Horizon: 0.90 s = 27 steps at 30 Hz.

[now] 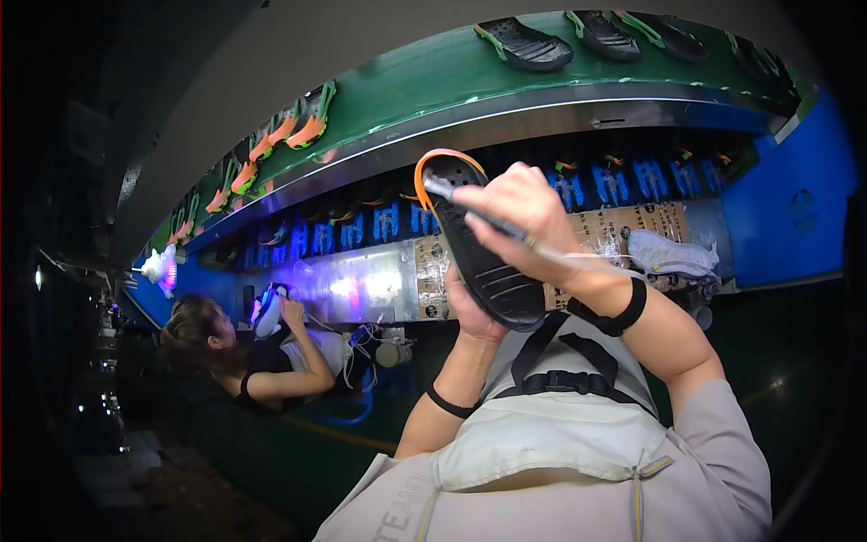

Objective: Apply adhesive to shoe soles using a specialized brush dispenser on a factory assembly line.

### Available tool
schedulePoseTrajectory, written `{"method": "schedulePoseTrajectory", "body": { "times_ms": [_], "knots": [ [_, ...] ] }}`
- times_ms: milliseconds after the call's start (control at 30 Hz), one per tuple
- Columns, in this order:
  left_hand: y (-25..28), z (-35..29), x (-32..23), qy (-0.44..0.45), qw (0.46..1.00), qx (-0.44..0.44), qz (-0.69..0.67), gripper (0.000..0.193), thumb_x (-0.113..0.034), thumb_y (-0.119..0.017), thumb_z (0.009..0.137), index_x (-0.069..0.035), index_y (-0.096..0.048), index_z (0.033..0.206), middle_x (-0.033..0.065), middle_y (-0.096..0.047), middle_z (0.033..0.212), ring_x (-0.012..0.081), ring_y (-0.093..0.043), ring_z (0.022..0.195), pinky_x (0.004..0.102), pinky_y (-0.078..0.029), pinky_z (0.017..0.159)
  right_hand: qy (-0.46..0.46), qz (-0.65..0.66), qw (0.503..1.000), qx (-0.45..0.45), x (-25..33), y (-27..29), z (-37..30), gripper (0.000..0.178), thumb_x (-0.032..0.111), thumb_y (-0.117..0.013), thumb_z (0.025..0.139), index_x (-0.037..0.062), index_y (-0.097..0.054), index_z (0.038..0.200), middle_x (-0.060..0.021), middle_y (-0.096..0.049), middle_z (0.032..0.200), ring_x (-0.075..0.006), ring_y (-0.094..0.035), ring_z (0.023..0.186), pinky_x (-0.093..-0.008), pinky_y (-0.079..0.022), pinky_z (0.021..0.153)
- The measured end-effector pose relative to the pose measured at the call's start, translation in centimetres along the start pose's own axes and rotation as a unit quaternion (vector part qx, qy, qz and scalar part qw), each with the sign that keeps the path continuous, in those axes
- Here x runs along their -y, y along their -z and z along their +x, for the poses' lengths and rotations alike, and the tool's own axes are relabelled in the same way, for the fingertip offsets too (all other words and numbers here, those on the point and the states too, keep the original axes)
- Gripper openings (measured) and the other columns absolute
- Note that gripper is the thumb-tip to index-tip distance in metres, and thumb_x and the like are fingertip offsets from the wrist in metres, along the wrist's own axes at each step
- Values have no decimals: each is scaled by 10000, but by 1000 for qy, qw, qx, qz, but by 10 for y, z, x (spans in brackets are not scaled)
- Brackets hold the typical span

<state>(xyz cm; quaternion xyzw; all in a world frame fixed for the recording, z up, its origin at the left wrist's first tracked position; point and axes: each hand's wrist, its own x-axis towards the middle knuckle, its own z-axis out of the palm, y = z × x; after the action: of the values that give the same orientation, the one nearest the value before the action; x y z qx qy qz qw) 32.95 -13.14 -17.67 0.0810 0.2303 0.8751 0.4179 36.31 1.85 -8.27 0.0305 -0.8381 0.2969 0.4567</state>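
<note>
A black shoe sole with an orange rim at its far end is tilted up in front of me. My left hand grips it from below and along its left side, with part of the fingers hidden behind it. In my right hand is a slim grey-handled brush; its pale tip touches the inside of the sole at the orange rim. A thin white tube runs from the handle's rear past my right wrist.
A green conveyor belt carries several black soles and orange-green shoe parts. Below it stand blue clamps in a row. A white shoe-shaped piece lies on the cardboard-covered ledge. At left, another person handles a shoe.
</note>
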Motion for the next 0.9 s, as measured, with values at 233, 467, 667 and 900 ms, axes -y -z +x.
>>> {"method": "schedulePoseTrajectory", "body": {
  "times_ms": [233, 467, 667, 900],
  "knots": [
    [-5, 3, -14, -2, 998, 33, -52, 599, -520, -405, 1047, -104, -514, 1463, 115, -570, 1470, 263, -557, 1347, 444, -458, 1140, -71, 71, 994, 43, 9, 7, -1, 268, 165, -809, 763, 114, -760, 1022, -17, -680, 861, -233, -591, 887, -393, -442, 765],
    [14, -1, -20, -59, 993, 101, 27, 678, -608, -398, 1019, -82, -524, 1427, 137, -562, 1452, 289, -573, 1315, 452, -452, 1146, -6, 226, 959, 170, 31, 20, -6, 282, 92, -789, 810, 125, -765, 1090, -33, -674, 881, -240, -604, 880, -362, -411, 764],
    [-11, 11, -39, 8, 982, 112, -149, 804, -705, -473, 927, -57, -563, 1394, 229, -593, 1325, 353, -603, 1198, 498, -506, 1068, 89, 142, 953, 252, 41, 23, -13, 317, 94, -815, 779, 125, -756, 1089, -31, -655, 856, -257, -589, 832, -392, -442, 790],
    [-18, 15, -69, 42, 977, 147, -148, 965, -737, -587, 848, 50, -504, 1401, 243, -550, 1335, 376, -592, 1168, 525, -518, 1025, 68, 170, 896, 404, 52, 46, -4, 264, 146, -796, 836, 171, -756, 1096, -30, -681, 907, -240, -631, 966, -398, -445, 819]
  ]
}}
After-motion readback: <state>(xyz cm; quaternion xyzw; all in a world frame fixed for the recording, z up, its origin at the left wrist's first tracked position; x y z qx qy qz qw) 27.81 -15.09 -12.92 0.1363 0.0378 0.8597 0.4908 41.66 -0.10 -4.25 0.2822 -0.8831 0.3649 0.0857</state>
